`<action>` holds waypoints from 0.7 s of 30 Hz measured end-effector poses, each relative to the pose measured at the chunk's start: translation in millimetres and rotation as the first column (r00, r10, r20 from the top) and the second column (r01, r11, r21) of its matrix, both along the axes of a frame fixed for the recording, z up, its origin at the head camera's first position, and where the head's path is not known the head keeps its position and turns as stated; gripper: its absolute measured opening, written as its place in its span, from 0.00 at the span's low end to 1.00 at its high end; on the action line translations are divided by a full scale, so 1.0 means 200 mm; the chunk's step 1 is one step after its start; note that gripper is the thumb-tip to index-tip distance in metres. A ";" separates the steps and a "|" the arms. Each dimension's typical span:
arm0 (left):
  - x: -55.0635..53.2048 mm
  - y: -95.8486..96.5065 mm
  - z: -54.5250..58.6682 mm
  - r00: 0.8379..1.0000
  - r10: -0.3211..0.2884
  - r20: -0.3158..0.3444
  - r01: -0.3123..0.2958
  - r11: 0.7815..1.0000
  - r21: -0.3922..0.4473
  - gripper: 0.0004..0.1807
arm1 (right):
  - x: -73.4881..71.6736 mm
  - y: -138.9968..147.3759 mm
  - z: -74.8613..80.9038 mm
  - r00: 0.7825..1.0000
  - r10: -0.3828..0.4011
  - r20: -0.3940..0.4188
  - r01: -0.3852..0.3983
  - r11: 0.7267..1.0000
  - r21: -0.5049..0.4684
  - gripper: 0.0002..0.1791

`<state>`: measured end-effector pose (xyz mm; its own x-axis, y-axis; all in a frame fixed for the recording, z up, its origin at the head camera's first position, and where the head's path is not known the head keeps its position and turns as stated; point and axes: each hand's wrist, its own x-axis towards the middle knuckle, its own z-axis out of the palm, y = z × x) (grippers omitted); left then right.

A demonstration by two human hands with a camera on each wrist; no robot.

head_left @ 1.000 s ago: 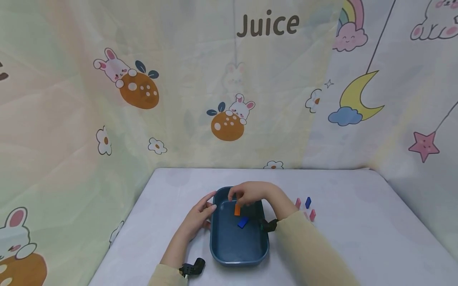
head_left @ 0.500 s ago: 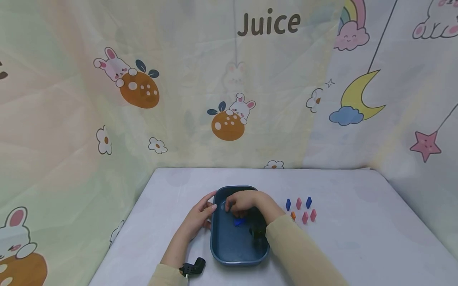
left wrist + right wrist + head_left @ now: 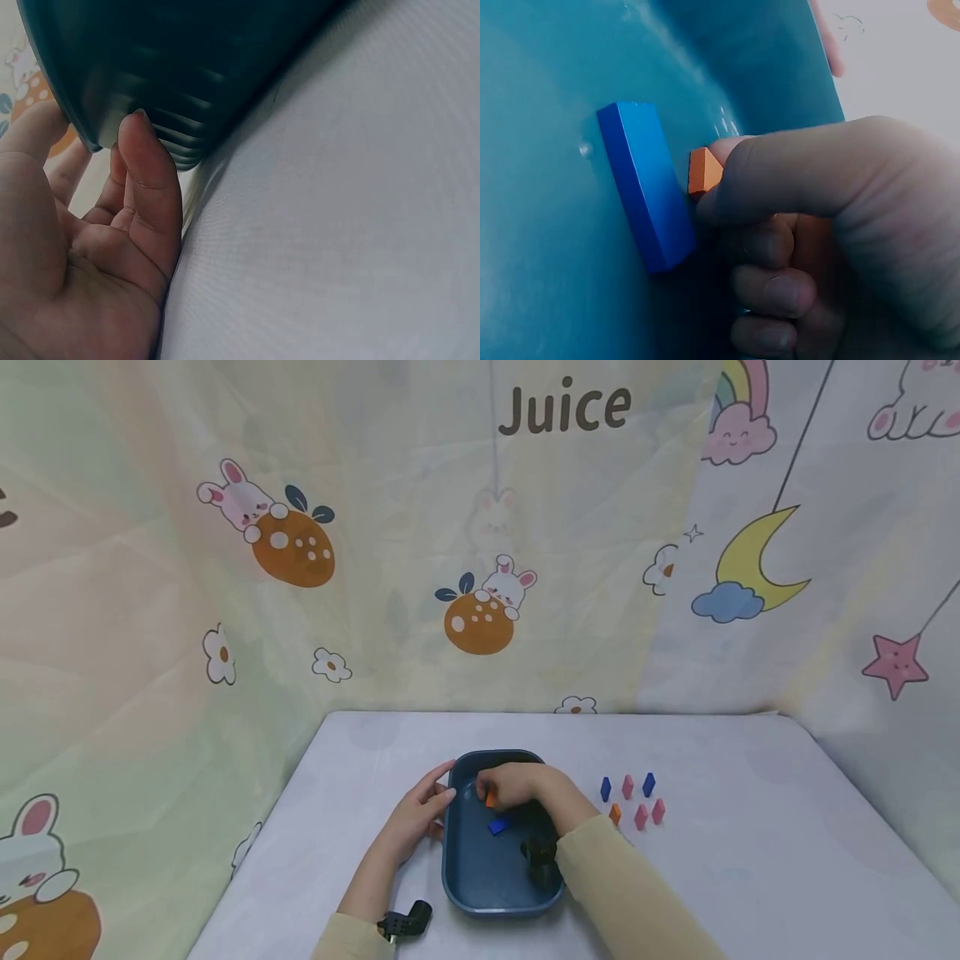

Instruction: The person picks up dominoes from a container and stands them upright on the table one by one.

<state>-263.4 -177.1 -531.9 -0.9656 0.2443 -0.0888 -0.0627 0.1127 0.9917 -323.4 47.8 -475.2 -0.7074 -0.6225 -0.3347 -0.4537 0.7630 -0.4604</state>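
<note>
In the head view, my right hand [image 3: 516,783] reaches inside the dark blue-green tray [image 3: 504,911], near its far end. Thumb and finger pinch an orange block [image 3: 703,174], whose faceted end shows between them in the right wrist view; the other fingers are curled beneath. Close by lies a blue block [image 3: 646,187] with slanted ends, flat on the tray floor. My left hand [image 3: 414,814] holds the tray by its left side, thumb at the rim and fingers against the ribbed outer wall in the left wrist view.
Right of the tray, several small blocks stand on the white tabletop: two blue, one orange and several pink, including an orange block [image 3: 615,813] and a pink block [image 3: 658,811]. A printed cloth [image 3: 390,610] hangs behind the table.
My right hand has lowered into the tray and now pinches the orange block that lay there. The blue block in the tray has shifted slightly left. The left hand stays on the tray.
</note>
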 end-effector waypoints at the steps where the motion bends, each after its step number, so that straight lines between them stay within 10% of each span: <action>1: 0.00 0.00 0.00 1.000 0.000 0.001 0.000 1.000 -0.001 0.28 | 0.00 0.00 0.00 1.000 -0.003 -0.004 0.003 1.000 0.006 0.14; 21: 0.01 0.00 0.01 1.000 -0.003 -0.004 0.003 1.000 0.002 0.27 | -0.01 -0.01 -0.02 0.997 0.037 -0.065 -0.036 0.999 0.006 0.07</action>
<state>-261.6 -176.3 -530.1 -0.9652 0.2476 -0.0841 -0.0581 0.1105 0.9922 -325.0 45.7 -480.0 -0.7045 -0.6467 -0.2922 -0.5099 0.7477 -0.4254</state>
